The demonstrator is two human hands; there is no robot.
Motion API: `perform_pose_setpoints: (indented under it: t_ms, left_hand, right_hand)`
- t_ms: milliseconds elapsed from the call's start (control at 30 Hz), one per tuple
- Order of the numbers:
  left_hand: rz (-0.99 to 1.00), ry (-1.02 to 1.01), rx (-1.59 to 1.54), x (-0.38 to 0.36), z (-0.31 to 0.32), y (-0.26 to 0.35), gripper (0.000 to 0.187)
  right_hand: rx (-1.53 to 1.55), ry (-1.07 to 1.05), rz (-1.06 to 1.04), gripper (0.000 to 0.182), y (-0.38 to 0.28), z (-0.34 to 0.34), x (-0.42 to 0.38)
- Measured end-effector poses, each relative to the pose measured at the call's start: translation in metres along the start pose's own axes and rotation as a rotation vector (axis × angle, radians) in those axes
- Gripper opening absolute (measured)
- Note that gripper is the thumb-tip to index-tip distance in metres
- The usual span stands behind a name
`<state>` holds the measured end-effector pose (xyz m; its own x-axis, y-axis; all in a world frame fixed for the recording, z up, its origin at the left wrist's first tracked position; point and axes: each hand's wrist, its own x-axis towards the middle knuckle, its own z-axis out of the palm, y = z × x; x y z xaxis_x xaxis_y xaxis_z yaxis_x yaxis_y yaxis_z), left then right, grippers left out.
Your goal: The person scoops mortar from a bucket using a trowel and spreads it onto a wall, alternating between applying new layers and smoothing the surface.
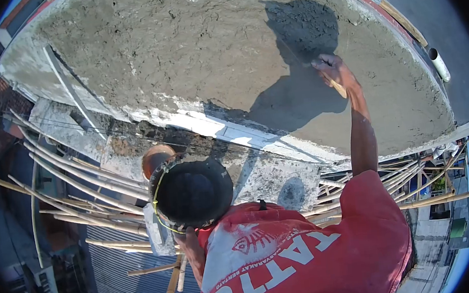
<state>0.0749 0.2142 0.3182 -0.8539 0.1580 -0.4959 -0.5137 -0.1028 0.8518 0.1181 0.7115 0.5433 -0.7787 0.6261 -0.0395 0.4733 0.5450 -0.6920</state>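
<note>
My right hand [333, 72] is raised against the grey plastered wall [192, 44], its fingers closed round the wooden handle [339, 88] of a trowel. The trowel's blade is seen nearly edge-on, a thin line against the wall, and most of it cannot be made out. A black bucket [194, 192] with a yellow handle sits against my chest, its inside dark. At the bucket's lower rim is my left hand [193, 251], gripping it from below; most of its fingers are hidden. Behind the bucket stands a brown container [157, 156].
A long straight board [70, 91] leans against the wall at left. Below the wall runs a rough, mortar-stained concrete ledge [282, 181]. Bamboo scaffold poles [92, 178] extend on both sides, above a corrugated roof [127, 287]. A white pipe [439, 65] lies beyond the wall's top edge.
</note>
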Motion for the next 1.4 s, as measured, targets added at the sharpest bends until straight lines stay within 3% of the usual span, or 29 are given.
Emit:
perform_pose_setpoints:
  t_ms: [67, 133, 200, 233, 333, 367, 400, 433, 500, 533, 567, 600, 700, 833, 1000, 1100, 1233, 1367, 1400]
  left_hand:
    - [-0.046, 0.064, 0.095, 0.001, -0.011, -0.014, 0.045]
    - [-0.031, -0.007, 0.119, -0.003, -0.005, -0.002, 0.045]
    - [-0.056, 0.071, 0.125, 0.003, -0.003, -0.01, 0.044]
    - [-0.019, 0.017, 0.099, 0.0, 0.0, -0.003, 0.044]
    - [-0.112, 0.018, 0.109, 0.009, -0.005, -0.011, 0.045]
    - [-0.1, -0.026, 0.115, 0.005, 0.0, -0.002, 0.045]
    - [-0.088, -0.033, 0.118, 0.006, 0.002, -0.002, 0.045]
    - [-0.078, -0.04, 0.125, 0.007, 0.002, -0.005, 0.044]
    - [-0.086, -0.021, 0.154, 0.007, 0.0, -0.01, 0.046]
    - [-0.086, -0.01, 0.154, 0.008, 0.0, -0.016, 0.046]
    - [-0.08, -0.004, 0.156, 0.01, -0.001, -0.022, 0.047]
    - [-0.073, 0.004, 0.161, 0.011, -0.004, -0.024, 0.048]
    - [-0.037, -0.009, 0.144, 0.006, -0.002, -0.016, 0.046]
    - [-0.037, 0.05, 0.082, -0.001, 0.002, -0.002, 0.044]
    - [-0.046, 0.027, 0.112, -0.001, -0.005, -0.004, 0.04]
    - [-0.025, 0.083, 0.008, -0.002, -0.004, -0.005, 0.038]
    - [-0.019, 0.038, -0.014, 0.0, -0.004, -0.003, 0.039]
    - [-0.025, 0.06, 0.014, -0.002, -0.005, -0.001, 0.04]
    - [-0.024, 0.064, 0.011, -0.002, -0.004, 0.0, 0.04]
  right_hand:
    - [0.14, 0.058, 0.03, 0.024, -0.009, -0.012, -0.028]
    - [-0.091, 0.027, 0.019, 0.017, -0.016, -0.02, -0.049]
    - [-0.384, 0.023, -0.244, 0.018, -0.031, 0.022, -0.064]
    - [-0.489, -0.103, -0.176, 0.026, -0.026, 0.046, -0.065]
    - [-0.719, -0.482, -0.223, 0.036, -0.005, 0.175, -0.071]
    - [-0.683, -0.498, -0.38, 0.034, 0.022, 0.23, -0.075]
    - [-0.717, -0.33, -0.563, 0.03, 0.071, 0.303, -0.083]
    - [-0.854, -0.459, -0.623, 0.028, 0.047, 0.322, -0.089]
    - [-0.787, -0.096, -1.005, 0.028, 0.09, 0.411, -0.098]
    - [-0.29, -0.076, -0.671, 0.02, 0.137, 0.475, -0.109]
    - [-0.675, -0.547, -0.84, 0.01, 0.083, 0.455, -0.109]
    - [-0.539, -0.388, -1.05, 0.007, 0.091, 0.464, -0.123]
    - [-0.499, -0.712, -0.778, 0.015, 0.077, 0.434, -0.128]
    - [-0.428, -0.723, -0.564, 0.026, 0.062, 0.368, -0.118]
    - [-0.319, -0.68, -0.545, 0.03, 0.023, 0.288, -0.105]
    - [-0.219, -0.785, -0.364, 0.04, -0.015, 0.236, -0.098]
    - [-0.215, -0.762, -0.307, 0.044, -0.06, 0.188, -0.087]
    - [0.038, -0.747, -0.538, 0.028, -0.033, 0.185, -0.047]
    - [0.127, -0.88, -0.341, 0.027, -0.043, 0.171, -0.032]
